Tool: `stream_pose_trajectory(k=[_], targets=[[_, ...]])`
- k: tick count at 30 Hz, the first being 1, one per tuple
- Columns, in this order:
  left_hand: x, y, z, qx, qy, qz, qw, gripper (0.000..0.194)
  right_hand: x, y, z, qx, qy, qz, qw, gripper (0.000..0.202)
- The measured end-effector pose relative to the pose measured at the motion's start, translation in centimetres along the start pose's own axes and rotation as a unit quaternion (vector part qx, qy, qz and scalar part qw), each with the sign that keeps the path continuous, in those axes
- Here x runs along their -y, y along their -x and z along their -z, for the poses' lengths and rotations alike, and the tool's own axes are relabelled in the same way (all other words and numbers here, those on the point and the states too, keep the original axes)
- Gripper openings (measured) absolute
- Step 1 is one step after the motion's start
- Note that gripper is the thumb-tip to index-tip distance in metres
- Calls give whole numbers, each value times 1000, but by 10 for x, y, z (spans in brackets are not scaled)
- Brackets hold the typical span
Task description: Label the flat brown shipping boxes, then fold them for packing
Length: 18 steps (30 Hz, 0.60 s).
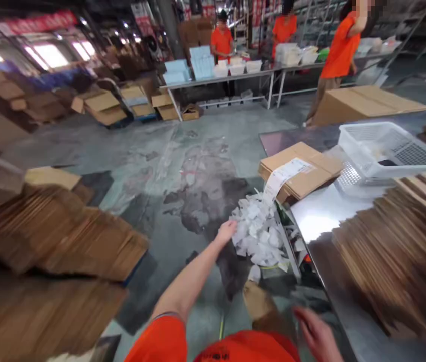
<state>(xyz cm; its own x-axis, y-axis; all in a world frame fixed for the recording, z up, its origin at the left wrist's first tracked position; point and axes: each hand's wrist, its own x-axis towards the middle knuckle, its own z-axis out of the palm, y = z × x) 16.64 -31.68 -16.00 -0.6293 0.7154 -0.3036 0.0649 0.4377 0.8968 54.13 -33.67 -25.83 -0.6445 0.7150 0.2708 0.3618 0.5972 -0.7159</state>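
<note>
My left hand [227,232] reaches forward at the left edge of a heap of crumpled white paper scraps [258,231]. Its fingers look curled together, and what they hold, if anything, is too small and blurred to name. Down by the near edge of the metal table [320,254], my right hand [316,334] hangs low beside my body, its fingers loosely apart with nothing visible in them. Past the heap, a stack of flat cardboard boxes [303,166] lies on the table corner, a white printed sheet [288,173] draped over its front.
On the table are a white plastic basket [397,168] and stacked flattened cartons [390,246]. More cardboard stacks [66,231] stand at my left. A large carton [371,103] is behind the table. Several people in orange shirts are around a far worktable [231,80].
</note>
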Motion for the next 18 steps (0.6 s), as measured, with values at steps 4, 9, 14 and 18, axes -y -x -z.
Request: stream_pose_trajectory(k=[4, 9, 14, 18], targets=[[-90, -113, -81, 22, 55, -41, 997, 31, 30, -218, 40, -112, 58, 45, 991, 32], [-133, -165, -118, 46, 118, -32, 991, 32, 7, -425, 93, -131, 169, -12, 977, 43], [-142, -177, -105, 179, 111, 13, 977, 29, -35, -517, 83, -91, 232, -80, 965, 46], [-137, -158, -72, 344, 99, 114, 927, 42, -52, -526, 65, -73, 300, -167, 936, 60]])
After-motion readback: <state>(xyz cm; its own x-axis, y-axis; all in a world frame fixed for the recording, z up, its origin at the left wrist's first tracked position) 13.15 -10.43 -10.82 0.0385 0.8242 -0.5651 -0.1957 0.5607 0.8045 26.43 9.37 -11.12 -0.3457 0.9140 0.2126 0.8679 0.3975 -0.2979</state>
